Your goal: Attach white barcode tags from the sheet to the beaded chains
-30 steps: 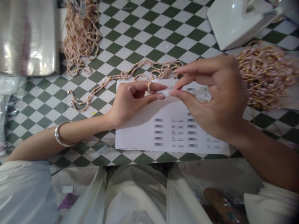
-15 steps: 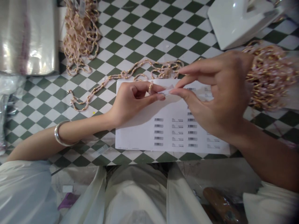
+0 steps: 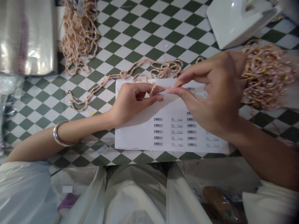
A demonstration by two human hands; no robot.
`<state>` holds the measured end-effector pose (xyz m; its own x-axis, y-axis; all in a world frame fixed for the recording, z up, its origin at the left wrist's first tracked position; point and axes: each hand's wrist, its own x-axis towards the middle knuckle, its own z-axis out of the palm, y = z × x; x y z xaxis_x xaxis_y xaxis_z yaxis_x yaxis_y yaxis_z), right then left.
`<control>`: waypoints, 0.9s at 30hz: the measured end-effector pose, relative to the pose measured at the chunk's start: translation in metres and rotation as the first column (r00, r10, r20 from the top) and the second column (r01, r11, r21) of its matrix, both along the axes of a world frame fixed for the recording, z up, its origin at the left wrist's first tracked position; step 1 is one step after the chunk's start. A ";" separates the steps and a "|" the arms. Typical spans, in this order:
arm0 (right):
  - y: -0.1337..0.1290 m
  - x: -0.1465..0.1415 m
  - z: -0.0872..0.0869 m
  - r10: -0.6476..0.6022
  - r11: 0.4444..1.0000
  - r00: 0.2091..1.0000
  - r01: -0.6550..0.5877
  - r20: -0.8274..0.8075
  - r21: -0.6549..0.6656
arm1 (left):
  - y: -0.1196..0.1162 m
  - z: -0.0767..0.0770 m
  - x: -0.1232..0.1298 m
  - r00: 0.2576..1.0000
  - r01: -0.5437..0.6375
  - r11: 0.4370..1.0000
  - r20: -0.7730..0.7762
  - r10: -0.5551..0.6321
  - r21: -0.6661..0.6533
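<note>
My left hand (image 3: 133,99), with a gold ring on one finger and a metal bangle (image 3: 61,133) on the wrist, rests on a white sheet of barcode labels (image 3: 168,133). My right hand (image 3: 215,93) faces it from the right. Between their fingertips is a small white label strip (image 3: 164,92), held in a pinch by both hands. A loose strand of pink and gold beads (image 3: 126,74) lies along the sheet's top edge. A thick bundle of the same beads (image 3: 267,76) sits just beyond my right hand.
The green and white checkered table (image 3: 137,40) ends just below the sheet. A heap of bead strands (image 3: 79,37) lies at the back left, beside a shiny plastic package (image 3: 25,37). A glossy white object (image 3: 238,21) stands at the back right. White plastic covers my lap.
The left fingers have curled slightly, and the ring has shifted a little to the right. Both hands remain pinching the small strip over the sheet.
</note>
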<state>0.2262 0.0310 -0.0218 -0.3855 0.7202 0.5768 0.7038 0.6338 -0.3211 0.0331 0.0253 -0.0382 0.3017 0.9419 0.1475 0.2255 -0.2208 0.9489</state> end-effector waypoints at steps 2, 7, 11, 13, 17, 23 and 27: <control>0.001 0.000 -0.001 0.001 1.000 1.000 -0.001 -0.012 -0.005 | 0.000 0.000 0.000 1.000 0.004 1.000 0.007 -0.004 -0.012; 0.002 0.000 -0.002 -0.004 1.000 1.000 0.004 -0.009 -0.021 | 0.000 0.001 0.000 1.000 0.004 0.999 -0.004 -0.004 -0.049; 0.003 0.000 -0.002 0.001 1.000 1.000 -0.001 -0.005 -0.014 | 0.000 0.000 -0.001 1.000 0.023 0.998 -0.002 -0.023 -0.065; 0.003 0.000 -0.002 0.008 1.000 1.000 -0.008 -0.011 -0.013 | 0.001 -0.001 -0.001 0.999 0.037 0.997 0.000 -0.037 -0.061; 0.009 0.002 -0.002 0.004 0.999 0.999 -0.003 0.034 -0.038 | 0.002 -0.006 -0.003 0.999 0.044 0.996 0.022 -0.043 -0.076; 0.023 0.008 0.000 -0.122 0.985 0.992 0.115 -0.042 -0.132 | 0.000 -0.006 -0.003 0.997 0.051 0.987 0.063 -0.042 -0.149; 0.020 0.007 0.000 0.091 0.918 0.971 -0.168 -0.220 -0.359 | 0.000 -0.003 -0.002 0.999 0.031 0.984 0.050 -0.022 -0.177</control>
<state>0.2335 0.0510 -0.0217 -0.3976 0.8485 0.3491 0.5227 0.5222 -0.6739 0.0311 0.0250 -0.0416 0.3236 0.9462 -0.0066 0.1755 -0.0532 0.9830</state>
